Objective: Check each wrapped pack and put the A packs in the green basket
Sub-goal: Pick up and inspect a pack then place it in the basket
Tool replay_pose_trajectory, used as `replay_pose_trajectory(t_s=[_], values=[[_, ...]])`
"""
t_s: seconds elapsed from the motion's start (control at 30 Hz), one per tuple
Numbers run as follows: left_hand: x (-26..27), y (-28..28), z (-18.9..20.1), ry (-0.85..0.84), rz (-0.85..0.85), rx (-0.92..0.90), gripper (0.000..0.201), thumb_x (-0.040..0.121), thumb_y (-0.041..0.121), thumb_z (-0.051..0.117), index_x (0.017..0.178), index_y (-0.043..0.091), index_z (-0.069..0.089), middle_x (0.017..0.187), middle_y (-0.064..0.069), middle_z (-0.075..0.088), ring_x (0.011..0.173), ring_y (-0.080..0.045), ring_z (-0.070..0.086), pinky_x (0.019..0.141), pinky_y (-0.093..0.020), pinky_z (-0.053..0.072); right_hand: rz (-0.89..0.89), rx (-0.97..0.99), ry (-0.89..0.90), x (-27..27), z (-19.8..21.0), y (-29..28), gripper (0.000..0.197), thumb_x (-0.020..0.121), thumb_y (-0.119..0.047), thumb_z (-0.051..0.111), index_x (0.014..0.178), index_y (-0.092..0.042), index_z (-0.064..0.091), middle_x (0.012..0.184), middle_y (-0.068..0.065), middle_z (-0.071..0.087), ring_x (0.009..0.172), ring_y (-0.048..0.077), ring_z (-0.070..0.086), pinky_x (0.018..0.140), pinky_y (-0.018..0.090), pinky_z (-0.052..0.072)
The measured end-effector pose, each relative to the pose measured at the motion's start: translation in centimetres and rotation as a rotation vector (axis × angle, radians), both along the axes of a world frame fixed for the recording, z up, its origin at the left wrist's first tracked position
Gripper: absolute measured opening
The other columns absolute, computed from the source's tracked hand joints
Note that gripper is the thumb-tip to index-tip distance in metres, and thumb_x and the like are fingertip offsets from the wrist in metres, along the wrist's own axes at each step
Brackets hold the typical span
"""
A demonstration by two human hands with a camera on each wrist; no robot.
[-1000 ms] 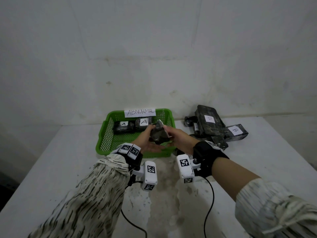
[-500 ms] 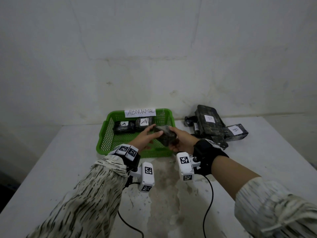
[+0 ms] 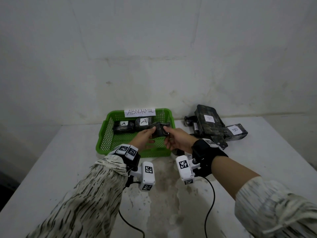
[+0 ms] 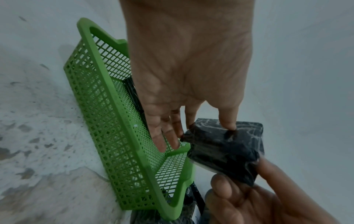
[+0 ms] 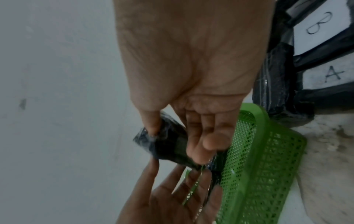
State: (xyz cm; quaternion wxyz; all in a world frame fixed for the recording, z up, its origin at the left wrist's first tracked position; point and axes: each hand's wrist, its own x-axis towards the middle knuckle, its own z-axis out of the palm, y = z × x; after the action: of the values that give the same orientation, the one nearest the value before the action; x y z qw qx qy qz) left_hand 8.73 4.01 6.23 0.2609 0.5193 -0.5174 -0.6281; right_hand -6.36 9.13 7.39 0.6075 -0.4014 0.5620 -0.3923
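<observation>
Held pack: a dark wrapped pack (image 3: pixel 158 130) held in the air between both hands, above the far right part of the green basket (image 3: pixel 109 134); no letter label shows on it in any view.
Left hand (image 3: pixel 145 137): its grip pinches the pack's left end, thumb on top and fingers beneath, seen clearly in the left wrist view (image 4: pixel 191 75).
Right hand (image 3: pixel 178 140): its grip pinches the pack's right end, thumb on one face and fingers curled under the other (image 5: pixel 191 68).
Basket sign: a white paper sign (image 3: pixel 139 112) on the far rim, hand-lettered "ABNORMAL".
Packs in basket: two dark packs along the far wall, each with a white label reading "A", the left pack (image 3: pixel 122 127) touching the right pack (image 3: pixel 144 122).
Pile on table: dark wrapped packs heaped on the white table (image 3: pixel 257 160) to the right of the basket; the large top pack (image 3: pixel 208 121) reads "B", and a smaller side pack (image 3: pixel 235 133) also reads "B".
Right wrist view: an "A" label (image 5: pixel 333 74) shows on one pack of the pile, below a "B" label (image 5: pixel 320 22).
Hard to make out: the lower packs of the pile are partly covered, their labels cut off; a label edge near the right wrist is mostly hidden.
</observation>
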Motion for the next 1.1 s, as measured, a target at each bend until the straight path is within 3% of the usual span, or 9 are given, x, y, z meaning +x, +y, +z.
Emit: replay_pose_trajectory(t_s=[0.17,0.27,0.43,0.53,0.6,0.67,0.83,0.97,1.1], values=[[-0.3,0.2,0.1,0.079,-0.013,0.072,0.051,0.096,0.043,0.042,0.13,0.006,0.049,0.105,-0.007,0.052,0.101,-0.026,0.052,0.095,-0.042,0.045,-0.013,-0.107,0.154,0.5,0.1,-0.3,0.029,0.102,-0.027,0.04,0.111,-0.002,0.052,0.064,0.012,0.053,0.046,0.02,0.054,0.042,0.024,0.043],[0.0,0.2,0.1,0.162,-0.029,0.132,0.053,0.093,0.054,0.039,0.123,0.014,0.054,0.108,-0.007,0.059,0.103,-0.027,0.054,0.104,-0.046,0.04,-0.033,-0.163,0.206,0.6,0.0,-0.6,0.032,0.1,-0.017,0.047,0.127,-0.001,0.051,0.075,0.013,0.059,0.045,0.017,0.056,0.043,0.024,0.049],[0.3,0.2,0.2,0.175,0.005,0.104,0.046,0.094,0.037,0.05,0.129,0.007,0.05,0.125,-0.018,0.057,0.102,-0.029,0.055,0.089,-0.043,0.047,0.005,-0.229,0.201,0.6,0.2,-0.3,0.052,0.094,-0.001,0.051,0.142,-0.022,0.045,0.12,0.014,0.059,0.064,0.011,0.062,0.047,0.02,0.051],[0.9,0.0,0.2,0.216,0.023,0.117,0.039,0.093,0.026,0.054,0.127,0.008,0.048,0.124,-0.017,0.055,0.101,-0.028,0.054,0.081,-0.04,0.047,-0.016,-0.33,0.219,0.1,0.0,-0.2,0.064,0.085,0.02,0.039,0.137,-0.017,0.051,0.133,0.013,0.053,0.097,0.017,0.058,0.06,0.011,0.05],[1.3,0.0,0.1,0.265,0.005,0.18,0.03,0.091,0.03,0.054,0.113,0.01,0.055,0.112,-0.012,0.056,0.096,-0.023,0.053,0.082,-0.039,0.045,-0.055,-0.363,0.227,-0.2,-0.3,-0.5,0.066,0.078,0.027,0.032,0.129,-0.007,0.058,0.134,0.014,0.054,0.112,0.025,0.055,0.08,0.027,0.056],[1.6,0.0,0.0,0.305,-0.002,0.23,0.025,0.091,0.034,0.051,0.105,0.014,0.057,0.103,-0.01,0.058,0.092,-0.022,0.054,0.084,-0.039,0.044,-0.099,-0.342,0.201,-0.2,-0.5,-0.8,0.059,0.078,0.028,0.029,0.12,0.002,0.063,0.127,0.017,0.058,0.111,0.03,0.056,0.088,0.039,0.054],[1.0,-0.2,-0.1,0.304,0.023,0.217,0.038,0.096,0.03,0.047,0.127,0.008,0.05,0.109,-0.012,0.058,0.098,-0.025,0.056,0.09,-0.041,0.047,-0.151,-0.267,0.193,0.4,-0.5,-1.7,0.045,0.081,0.018,0.032,0.093,0.0,0.071,0.096,0.011,0.066,0.093,0.022,0.06,0.077,0.022,0.052],[0.9,-1.0,-0.4,0.354,0.146,0.253,0.022,0.098,0.026,0.045,0.103,0.008,0.056,0.097,-0.012,0.059,0.087,-0.023,0.056,0.081,-0.034,0.048,-0.233,-0.228,0.186,1.2,-1.0,-2.5,0.028,0.09,0.003,0.05,0.116,-0.005,0.058,0.113,0.011,0.055,0.097,0.021,0.055,0.072,0.021,0.049],[0.8,-2.1,-1.2,0.335,0.171,0.288,0.03,0.097,0.039,0.044,0.093,0.013,0.059,0.095,-0.011,0.063,0.081,-0.021,0.057,0.078,-0.032,0.046,-0.23,-0.037,0.137,1.6,-3.2,-4.0,0.061,0.086,-0.028,0.069,0.137,-0.014,0.038,0.132,0.01,0.051,0.117,0.028,0.053,0.093,0.038,0.048]])
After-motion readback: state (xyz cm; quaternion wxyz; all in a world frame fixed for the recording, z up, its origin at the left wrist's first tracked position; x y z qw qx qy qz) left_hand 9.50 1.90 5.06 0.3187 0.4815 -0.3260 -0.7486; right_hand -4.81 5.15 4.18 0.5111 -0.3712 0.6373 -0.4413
